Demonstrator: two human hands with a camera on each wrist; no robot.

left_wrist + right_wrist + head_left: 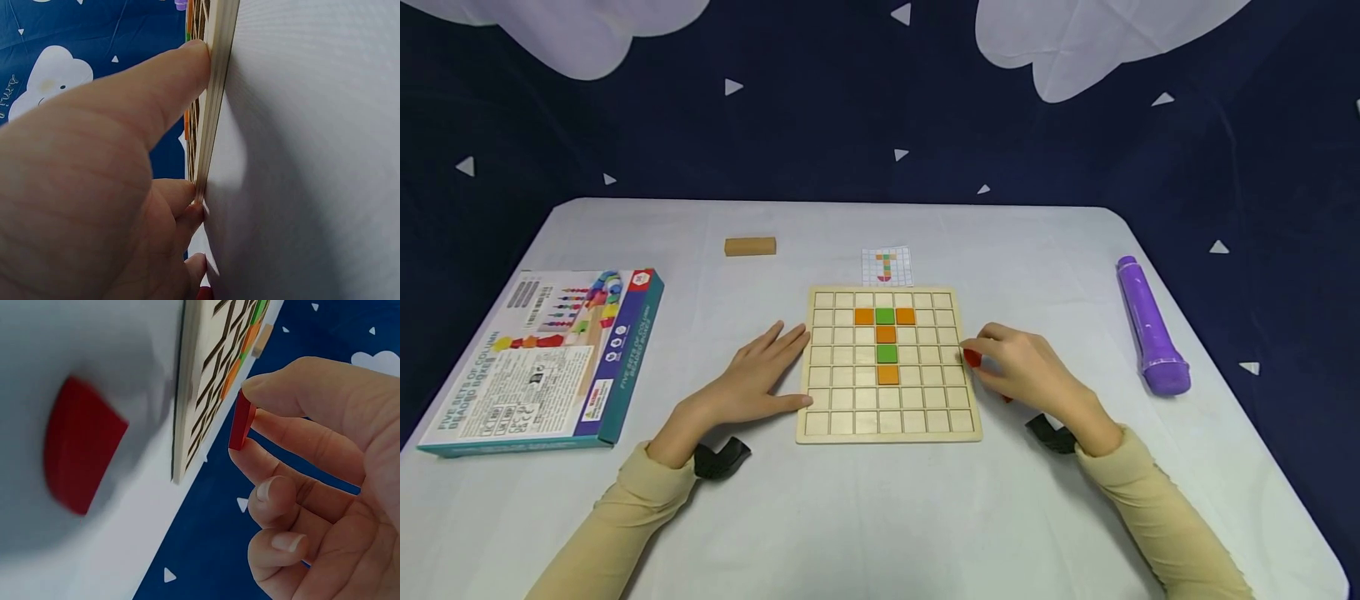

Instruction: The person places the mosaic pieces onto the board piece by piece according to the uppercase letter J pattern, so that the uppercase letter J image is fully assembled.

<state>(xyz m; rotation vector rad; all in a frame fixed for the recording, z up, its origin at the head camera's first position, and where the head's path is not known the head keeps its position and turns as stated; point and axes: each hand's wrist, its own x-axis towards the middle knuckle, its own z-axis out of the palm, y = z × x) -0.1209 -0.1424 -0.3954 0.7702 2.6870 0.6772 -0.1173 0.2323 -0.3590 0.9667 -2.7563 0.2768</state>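
Observation:
A wooden grid board (844, 422) lies mid-table, with several orange and green square tiles set in its cells: a row of three near the top and a column below. Against the board's left edge rests my left hand (752, 383), fingers spread and thumb touching the rim, as the left wrist view also shows. My right hand (1026, 367) pinches a red tile (241, 420) between thumb and fingertips, at the board's right edge. Another red piece (82, 447), with one curved side, lies on the cloth below that hand. Behind the board is a small pattern card (886, 267).
A flat printed box (542, 367) lies on the left side of the table. Farther back sits a wooden block (750, 247). A purple torch-shaped cylinder (1150, 329) lies at the right. Dark patterned fabric (820, 125) hangs behind the white-covered table.

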